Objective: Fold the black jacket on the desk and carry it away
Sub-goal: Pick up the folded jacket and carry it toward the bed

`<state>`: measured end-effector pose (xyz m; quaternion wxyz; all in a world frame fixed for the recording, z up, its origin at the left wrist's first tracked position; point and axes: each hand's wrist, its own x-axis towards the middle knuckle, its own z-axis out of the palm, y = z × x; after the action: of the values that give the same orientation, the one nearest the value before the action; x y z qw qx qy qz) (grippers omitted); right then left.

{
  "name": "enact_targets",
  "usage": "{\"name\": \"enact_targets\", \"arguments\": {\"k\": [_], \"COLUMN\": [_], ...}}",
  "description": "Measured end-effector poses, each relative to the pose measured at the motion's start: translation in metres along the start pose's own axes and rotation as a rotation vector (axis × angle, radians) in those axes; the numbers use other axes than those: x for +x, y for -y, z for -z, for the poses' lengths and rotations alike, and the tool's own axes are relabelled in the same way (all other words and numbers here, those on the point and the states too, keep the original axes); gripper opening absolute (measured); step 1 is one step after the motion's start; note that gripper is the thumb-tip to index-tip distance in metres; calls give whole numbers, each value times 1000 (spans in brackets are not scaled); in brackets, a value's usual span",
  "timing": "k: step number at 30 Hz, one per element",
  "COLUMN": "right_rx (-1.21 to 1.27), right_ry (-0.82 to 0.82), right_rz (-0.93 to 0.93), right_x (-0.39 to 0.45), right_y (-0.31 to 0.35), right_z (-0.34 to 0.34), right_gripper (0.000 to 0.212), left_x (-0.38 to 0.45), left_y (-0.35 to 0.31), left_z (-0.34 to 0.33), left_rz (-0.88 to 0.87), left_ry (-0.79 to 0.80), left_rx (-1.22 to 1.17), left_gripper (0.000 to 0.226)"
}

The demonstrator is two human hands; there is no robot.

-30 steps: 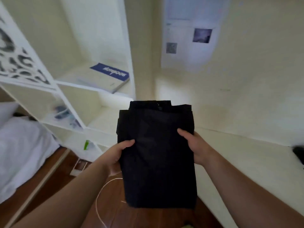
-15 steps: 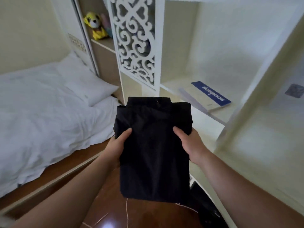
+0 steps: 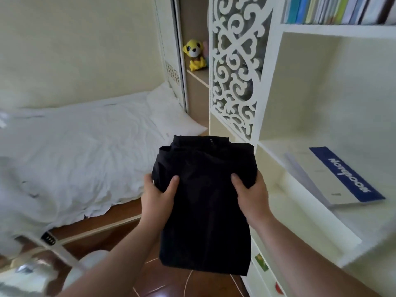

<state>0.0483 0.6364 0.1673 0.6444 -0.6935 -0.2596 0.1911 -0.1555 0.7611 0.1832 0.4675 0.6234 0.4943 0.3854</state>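
Both hands' grip (image 3: 157, 197) (image 3: 252, 195) holds the folded black jacket (image 3: 205, 206) aloft.

One folded black jacket (image 3: 205, 202), two hands, one yellow plush toy (image 3: 194, 54), one blue-banded notebook (image 3: 340, 179).

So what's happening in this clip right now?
A person holds a folded black jacket in front of them, off any surface, left hand and right hand gripping its sides with thumbs on top. They face a bed, with a white shelf unit on the right.
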Motion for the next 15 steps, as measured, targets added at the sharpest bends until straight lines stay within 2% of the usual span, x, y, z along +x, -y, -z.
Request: {"name": "enact_targets", "arguments": {"k": [8, 15], "right_rx": [-46, -42], "right_ry": [137, 145], "right_rz": [16, 68], "right_x": [65, 167], "right_y": [2, 20], "right_z": [-65, -164], "right_gripper": [47, 51], "left_x": [76, 211], "left_y": [18, 16], "left_z": [13, 35], "left_rz": [-40, -63], "left_ry": [-75, -86], "left_rx": [27, 10], "left_gripper": [50, 50]}}
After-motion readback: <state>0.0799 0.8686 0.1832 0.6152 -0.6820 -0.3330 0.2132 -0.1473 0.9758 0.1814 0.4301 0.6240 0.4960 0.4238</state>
